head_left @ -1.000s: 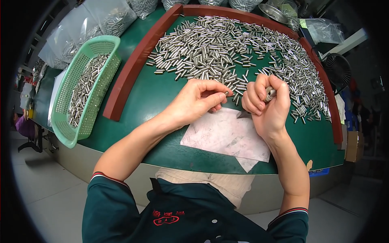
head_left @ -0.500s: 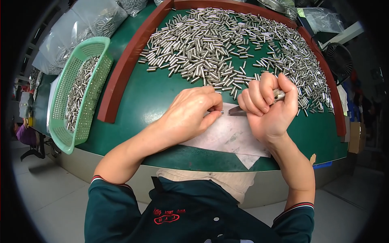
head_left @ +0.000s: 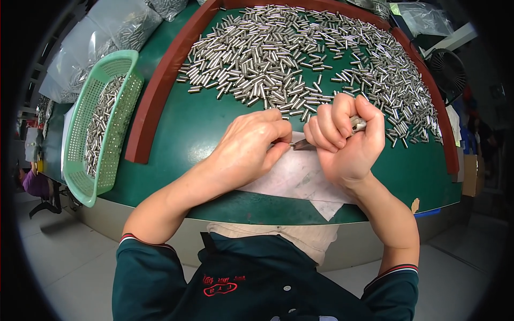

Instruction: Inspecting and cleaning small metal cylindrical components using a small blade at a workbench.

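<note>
Between thumb and fingers, my left hand point(head_left: 247, 142) pinches a small metal cylinder point(head_left: 291, 144), of which only the end shows. My right hand point(head_left: 348, 140) is wrapped round the handle of a knife point(head_left: 303, 145), its blade pointing left. The blade tip meets the end of the cylinder, or lies very close to it. Below both hands a pale pinkish cloth point(head_left: 300, 179) is spread on the green table point(head_left: 176, 128). Beyond them lies a wide heap of short shiny metal cylinders point(head_left: 257, 59).
Dark red wooden rails point(head_left: 155, 109) border the heap at the left, back and right. A green perforated basket point(head_left: 124, 96) with more cylinders stands at left, near clear plastic bags point(head_left: 99, 40). A black fan point(head_left: 447, 75) is at far right.
My right hand with the knife has moved left, bringing the blade tip up to the cylinder. My left hand keeps its pinch. The whole view has shifted slightly.
</note>
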`<action>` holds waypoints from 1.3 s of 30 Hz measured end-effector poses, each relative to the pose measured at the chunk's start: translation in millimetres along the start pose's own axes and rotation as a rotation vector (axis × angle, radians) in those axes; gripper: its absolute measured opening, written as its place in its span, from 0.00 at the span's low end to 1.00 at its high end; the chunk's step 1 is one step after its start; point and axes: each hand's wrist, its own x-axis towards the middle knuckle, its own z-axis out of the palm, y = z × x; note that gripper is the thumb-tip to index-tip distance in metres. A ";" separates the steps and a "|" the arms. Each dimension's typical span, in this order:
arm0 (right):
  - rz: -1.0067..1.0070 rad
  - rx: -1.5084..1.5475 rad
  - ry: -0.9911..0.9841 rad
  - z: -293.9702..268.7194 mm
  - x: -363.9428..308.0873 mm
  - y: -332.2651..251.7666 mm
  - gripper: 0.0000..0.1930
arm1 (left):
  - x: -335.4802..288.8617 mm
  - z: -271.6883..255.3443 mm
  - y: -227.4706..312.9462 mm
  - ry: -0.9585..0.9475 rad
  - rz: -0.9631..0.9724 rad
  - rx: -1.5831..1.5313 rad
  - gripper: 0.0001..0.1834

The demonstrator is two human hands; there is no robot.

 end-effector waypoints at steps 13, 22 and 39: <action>0.014 0.012 0.012 -1.5 2.2 -0.3 0.20 | 0.3 0.7 -0.1 0.003 -0.009 0.006 0.04; -0.016 -0.018 -0.064 0.8 1.0 5.2 0.20 | 1.8 1.3 1.6 0.009 -0.049 0.004 0.04; -0.013 -0.059 -0.039 0.7 0.3 5.8 0.19 | 5.0 -11.6 -1.8 -0.019 -0.218 -0.472 0.03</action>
